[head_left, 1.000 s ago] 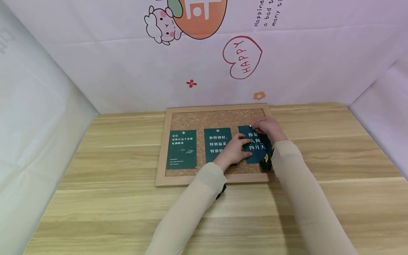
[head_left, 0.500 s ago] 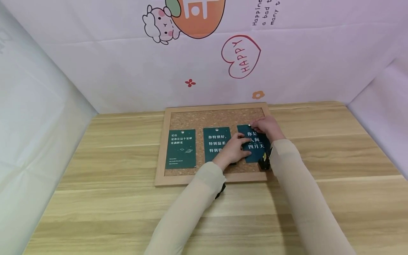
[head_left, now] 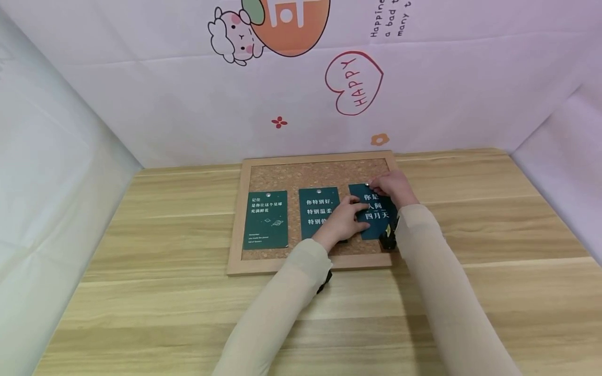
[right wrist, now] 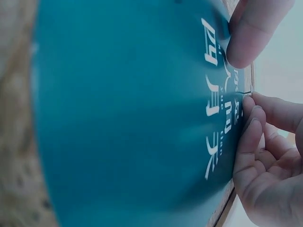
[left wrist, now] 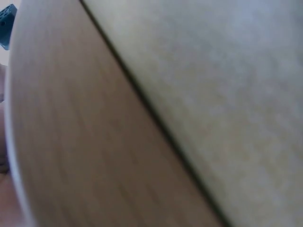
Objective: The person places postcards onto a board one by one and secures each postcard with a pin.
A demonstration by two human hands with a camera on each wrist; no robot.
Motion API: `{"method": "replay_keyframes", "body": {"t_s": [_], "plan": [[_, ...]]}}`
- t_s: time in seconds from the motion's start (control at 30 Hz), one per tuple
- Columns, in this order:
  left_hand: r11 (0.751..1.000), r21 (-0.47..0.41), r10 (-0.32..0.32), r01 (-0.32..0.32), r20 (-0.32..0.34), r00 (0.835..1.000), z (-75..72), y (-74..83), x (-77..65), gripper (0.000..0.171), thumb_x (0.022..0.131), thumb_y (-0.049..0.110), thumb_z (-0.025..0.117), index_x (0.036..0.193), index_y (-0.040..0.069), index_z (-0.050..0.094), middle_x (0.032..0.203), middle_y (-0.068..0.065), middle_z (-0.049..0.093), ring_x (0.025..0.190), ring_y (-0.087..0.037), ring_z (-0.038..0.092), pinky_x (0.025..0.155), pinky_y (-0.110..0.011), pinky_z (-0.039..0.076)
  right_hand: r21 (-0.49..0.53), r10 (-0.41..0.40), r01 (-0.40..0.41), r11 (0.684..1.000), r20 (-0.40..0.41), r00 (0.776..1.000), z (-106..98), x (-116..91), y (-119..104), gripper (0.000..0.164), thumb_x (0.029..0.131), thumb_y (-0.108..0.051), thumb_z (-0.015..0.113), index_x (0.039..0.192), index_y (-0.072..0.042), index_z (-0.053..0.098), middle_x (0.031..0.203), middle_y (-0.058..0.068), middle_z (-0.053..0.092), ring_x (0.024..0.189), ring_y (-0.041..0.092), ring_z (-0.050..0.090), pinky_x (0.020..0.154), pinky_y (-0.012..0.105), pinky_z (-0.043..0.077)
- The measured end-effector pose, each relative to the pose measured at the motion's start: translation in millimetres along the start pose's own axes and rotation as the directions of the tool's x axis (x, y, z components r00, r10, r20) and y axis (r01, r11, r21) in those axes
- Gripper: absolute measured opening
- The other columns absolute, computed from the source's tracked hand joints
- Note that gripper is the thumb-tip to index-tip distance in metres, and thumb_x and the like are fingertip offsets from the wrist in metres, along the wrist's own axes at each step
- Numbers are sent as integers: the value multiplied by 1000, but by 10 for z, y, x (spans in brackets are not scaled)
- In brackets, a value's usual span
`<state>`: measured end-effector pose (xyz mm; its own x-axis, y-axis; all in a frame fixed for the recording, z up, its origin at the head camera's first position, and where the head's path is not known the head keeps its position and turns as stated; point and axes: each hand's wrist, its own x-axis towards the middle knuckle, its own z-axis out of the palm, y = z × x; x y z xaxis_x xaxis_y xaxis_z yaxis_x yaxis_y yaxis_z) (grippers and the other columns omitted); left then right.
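At the right of the framed cork board (head_left: 320, 171) lies a dark green card (head_left: 377, 228) with white Chinese characters. My right hand (head_left: 395, 188) pinches a small silver thumbtack (head_left: 367, 184) at the card's top edge; the right wrist view shows its thumb and forefinger tips meeting there, the other fingers curled. My left hand (head_left: 342, 221) rests on the card's left side with its fingers spread and relaxed, and it covers part of the middle card (head_left: 317, 209). Another left fingertip (right wrist: 248, 45) presses the card in the right wrist view. The left wrist view shows the wooden frame (left wrist: 94, 132), blurred.
A third green card (head_left: 265, 230) is tacked at the board's left, and a tack (head_left: 319, 191) tops the middle one. The board lies on a wood-grain table (head_left: 155, 271) against a printed white cloth backdrop (head_left: 178, 115). Black wrist gear (head_left: 388, 239) sits by the right cuff.
Both hands keep nearly the same pose on the right card. The whole head view shifts slightly left; the right fingers stay at the tack.
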<state>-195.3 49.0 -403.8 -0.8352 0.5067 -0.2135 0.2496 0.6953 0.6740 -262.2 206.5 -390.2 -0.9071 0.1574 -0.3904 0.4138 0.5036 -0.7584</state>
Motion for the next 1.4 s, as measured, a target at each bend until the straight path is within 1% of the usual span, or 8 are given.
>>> {"method": "replay_keyframes", "body": {"t_s": [0.33,0.47,0.8,0.9,1.17,1.4], "plan": [[1000,12,-2,2,1,1000,7,-12,15,52,94,24,61,143,17,46,154,-7,28,104,-16,56,95,-28,45,-1,10,-10,1000,1,1000,2,13,-3,34,92,-13,59,120,6,62,69,-10,55,62,1,53,60,14,46],[1000,7,-3,3,3,1000,8,-8,17,52,94,25,61,143,17,46,154,-6,28,105,-16,56,95,-28,45,2,16,-16,1000,0,1000,0,16,-5,34,92,-14,59,120,6,62,67,-11,55,61,1,53,60,15,46],[1000,5,0,0,-4,1000,4,-15,15,51,94,25,61,143,16,47,154,-7,29,102,-16,56,92,-28,46,7,7,-7,1000,-4,1000,-2,-29,-21,29,91,-13,59,114,5,64,69,-8,55,65,5,53,61,15,46],[1000,10,3,-3,-4,1000,7,-12,16,51,94,24,61,143,16,47,154,-7,29,104,-17,56,93,-28,46,15,4,-4,1000,3,1000,-10,-38,-19,28,92,-12,59,113,6,64,69,-7,55,65,5,53,62,14,46],[1000,21,2,-2,-5,1000,8,-11,19,51,94,25,61,143,16,46,154,-7,29,105,-17,57,95,-28,45,16,10,-10,1000,6,1000,-9,-19,-15,28,91,-9,59,114,6,62,70,-6,55,64,4,53,61,13,47],[1000,18,4,-4,-7,1000,5,-8,7,51,94,24,61,143,16,46,154,-8,29,105,-17,57,96,-28,45,-5,15,-15,1000,-11,1000,5,-9,-20,30,90,-10,59,115,5,64,67,-8,56,63,4,53,60,17,46]]}}
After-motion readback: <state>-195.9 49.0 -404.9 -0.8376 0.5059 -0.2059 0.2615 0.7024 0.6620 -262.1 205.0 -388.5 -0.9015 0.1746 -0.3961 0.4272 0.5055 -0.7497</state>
